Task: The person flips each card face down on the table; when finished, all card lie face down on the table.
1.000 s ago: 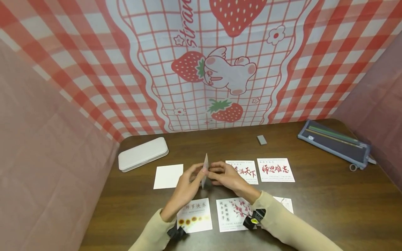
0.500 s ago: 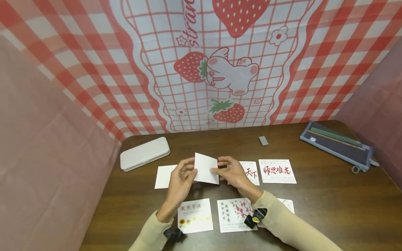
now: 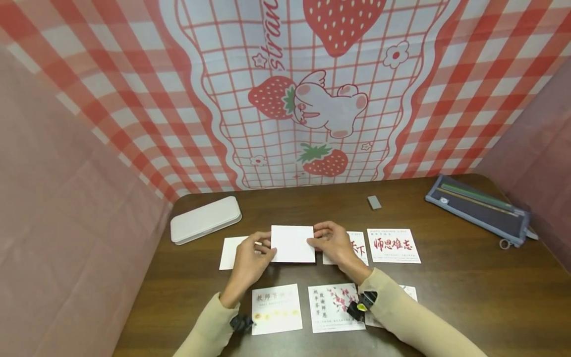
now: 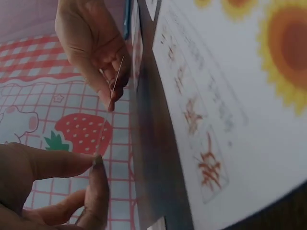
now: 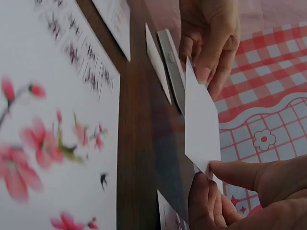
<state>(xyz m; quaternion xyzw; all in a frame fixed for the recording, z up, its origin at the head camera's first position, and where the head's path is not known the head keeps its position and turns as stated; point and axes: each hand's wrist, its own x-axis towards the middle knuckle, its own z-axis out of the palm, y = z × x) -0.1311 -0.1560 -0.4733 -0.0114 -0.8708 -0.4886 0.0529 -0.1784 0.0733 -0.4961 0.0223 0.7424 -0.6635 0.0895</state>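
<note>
A blank white card (image 3: pixel 292 244) is held up over the middle of the table, its plain side toward the head camera. My left hand (image 3: pixel 251 260) pinches its left edge between thumb and fingers. On the opposite edge my right hand (image 3: pixel 337 246) pinches it the same way. In the right wrist view the card (image 5: pixel 201 120) spans between both hands, clear of the tabletop. Partly behind my left hand lies another blank card (image 3: pixel 229 252). A card with red lettering (image 3: pixel 358 244) is partly covered by my right hand.
Nearer me lie a sunflower card (image 3: pixel 276 317), a blossom card (image 3: pixel 332 317) and one partly under the right sleeve. Another red-lettered card (image 3: pixel 393 246) lies right. Farther back are a white case (image 3: pixel 205 219), a grey eraser (image 3: pixel 374 202) and a pencil pouch (image 3: pixel 477 209).
The card held between my hands has turned from edge-on to face the head camera with its blank side. My hands have spread apart to its left and right edges.
</note>
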